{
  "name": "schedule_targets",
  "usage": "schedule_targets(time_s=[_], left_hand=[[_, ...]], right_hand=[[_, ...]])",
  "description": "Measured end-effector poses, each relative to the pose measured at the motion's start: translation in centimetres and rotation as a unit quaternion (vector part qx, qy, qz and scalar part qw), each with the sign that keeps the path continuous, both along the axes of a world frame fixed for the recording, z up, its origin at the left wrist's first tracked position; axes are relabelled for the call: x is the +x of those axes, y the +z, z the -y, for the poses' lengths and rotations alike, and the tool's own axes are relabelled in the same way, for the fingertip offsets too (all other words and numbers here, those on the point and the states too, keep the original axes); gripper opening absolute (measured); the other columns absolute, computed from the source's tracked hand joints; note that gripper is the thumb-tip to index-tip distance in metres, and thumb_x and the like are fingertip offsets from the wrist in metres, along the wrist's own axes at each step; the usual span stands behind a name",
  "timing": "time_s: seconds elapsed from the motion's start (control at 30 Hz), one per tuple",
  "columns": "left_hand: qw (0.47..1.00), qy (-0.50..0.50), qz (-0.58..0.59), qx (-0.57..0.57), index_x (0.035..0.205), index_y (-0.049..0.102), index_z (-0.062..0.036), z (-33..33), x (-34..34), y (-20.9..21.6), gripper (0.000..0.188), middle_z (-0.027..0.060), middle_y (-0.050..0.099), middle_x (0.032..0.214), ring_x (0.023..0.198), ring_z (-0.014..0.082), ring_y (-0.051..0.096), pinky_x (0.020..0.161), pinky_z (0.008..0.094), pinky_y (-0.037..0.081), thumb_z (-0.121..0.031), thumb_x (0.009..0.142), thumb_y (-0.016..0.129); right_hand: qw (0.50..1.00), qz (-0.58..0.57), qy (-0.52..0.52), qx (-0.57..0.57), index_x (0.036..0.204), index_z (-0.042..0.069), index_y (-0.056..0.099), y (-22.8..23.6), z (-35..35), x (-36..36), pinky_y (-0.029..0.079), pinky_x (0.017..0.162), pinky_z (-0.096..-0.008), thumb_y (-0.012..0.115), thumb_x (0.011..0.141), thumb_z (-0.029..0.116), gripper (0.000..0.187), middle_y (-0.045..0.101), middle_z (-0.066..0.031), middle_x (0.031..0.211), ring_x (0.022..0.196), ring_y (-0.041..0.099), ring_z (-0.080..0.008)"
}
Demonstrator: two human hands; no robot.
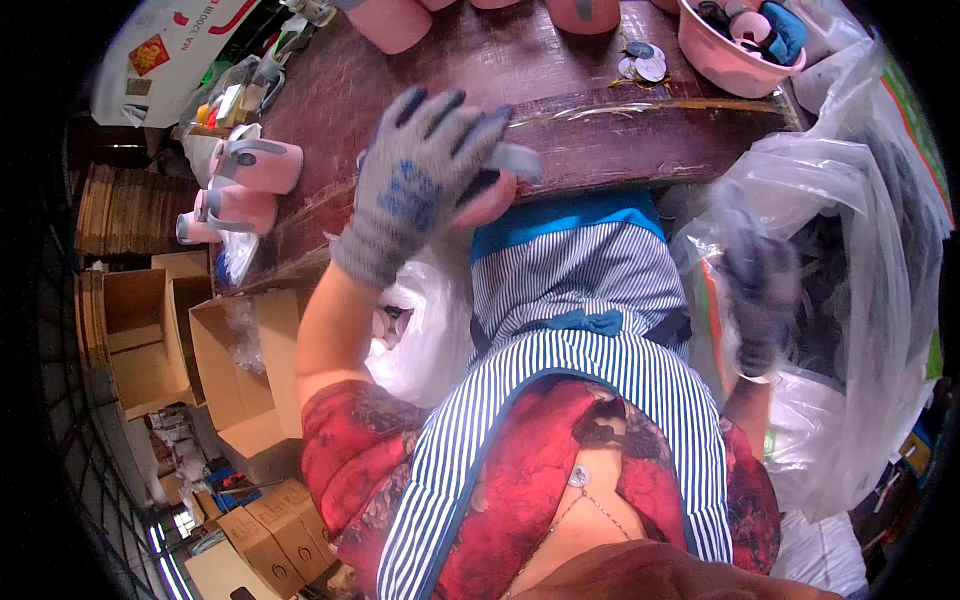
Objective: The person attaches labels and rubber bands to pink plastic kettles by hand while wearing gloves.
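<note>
My left hand [415,185], in a grey knitted glove with dark fingertips, is at the table's near edge with its back showing. It is closed round a pink plastic jug [487,203] with a grey part [515,160] sticking out to the right. The palm and fingers hide most of that jug. My right hand [758,285], gloved too, is smeared by motion beside a large clear plastic bag [850,190] on the right; its fingers cannot be made out. Dark pieces [815,285] show inside the bag.
Several pink jugs with grey handles [268,165] stand at the table's left edge, more [390,22] along its far side. A pink basin [735,65] holds small parts; round silvery discs [643,65] lie beside it. Open cartons [240,370] stand lower left, a white bag [430,330] below the table edge.
</note>
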State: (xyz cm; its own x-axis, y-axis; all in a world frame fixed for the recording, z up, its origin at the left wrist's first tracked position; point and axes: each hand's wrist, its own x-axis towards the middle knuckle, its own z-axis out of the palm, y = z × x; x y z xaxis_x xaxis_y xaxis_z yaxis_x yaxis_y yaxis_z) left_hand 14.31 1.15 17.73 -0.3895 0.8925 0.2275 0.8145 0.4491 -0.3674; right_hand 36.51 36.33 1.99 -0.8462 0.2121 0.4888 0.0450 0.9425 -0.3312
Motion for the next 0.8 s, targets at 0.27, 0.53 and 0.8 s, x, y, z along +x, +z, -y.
schedule_targets(time_s=[0.27, 0.53, 0.8], left_hand=[[0.898, 0.195, 0.168, 0.357, 0.115, 0.065, -0.0088, 9.5, -0.9, -0.6, 0.041, 0.0092, 0.068, 0.107, 0.101, 0.0279, 0.063, 0.090, 0.0376, 0.050, -0.018, 0.077, 0.080], [0.720, 0.255, 0.275, 0.585, 0.125, 0.059, -0.0004, 19.1, 2.6, -4.8, 0.045, 0.0065, 0.064, 0.119, 0.108, 0.0164, 0.060, 0.101, 0.0328, 0.045, -0.002, 0.083, 0.077], [0.463, 0.135, 0.459, 0.746, 0.121, 0.056, -0.0017, 15.0, 6.4, -8.9, 0.031, 0.0093, 0.065, 0.108, 0.097, 0.0180, 0.061, 0.090, 0.0313, 0.049, -0.016, 0.095, 0.065]], right_hand=[[0.970, 0.114, 0.143, -0.160, 0.124, 0.003, 0.061, -9.6, 5.8, -4.3, 0.020, 0.115, -0.0635, 0.073, 0.077, 0.052, 0.069, 0.044, -0.0191, 0.148, 0.140, 0.035, -0.0393], [0.988, 0.134, 0.051, 0.053, 0.134, 0.020, 0.063, -8.1, 6.8, -4.6, 0.011, 0.118, -0.0619, 0.068, 0.078, 0.063, 0.070, 0.036, -0.0223, 0.154, 0.144, 0.027, -0.0438], [0.945, 0.056, 0.231, -0.224, 0.140, 0.013, 0.055, -1.4, 7.4, -7.4, 0.022, 0.119, -0.0495, 0.070, 0.083, 0.051, 0.070, 0.041, -0.0200, 0.153, 0.146, 0.030, -0.0401]])
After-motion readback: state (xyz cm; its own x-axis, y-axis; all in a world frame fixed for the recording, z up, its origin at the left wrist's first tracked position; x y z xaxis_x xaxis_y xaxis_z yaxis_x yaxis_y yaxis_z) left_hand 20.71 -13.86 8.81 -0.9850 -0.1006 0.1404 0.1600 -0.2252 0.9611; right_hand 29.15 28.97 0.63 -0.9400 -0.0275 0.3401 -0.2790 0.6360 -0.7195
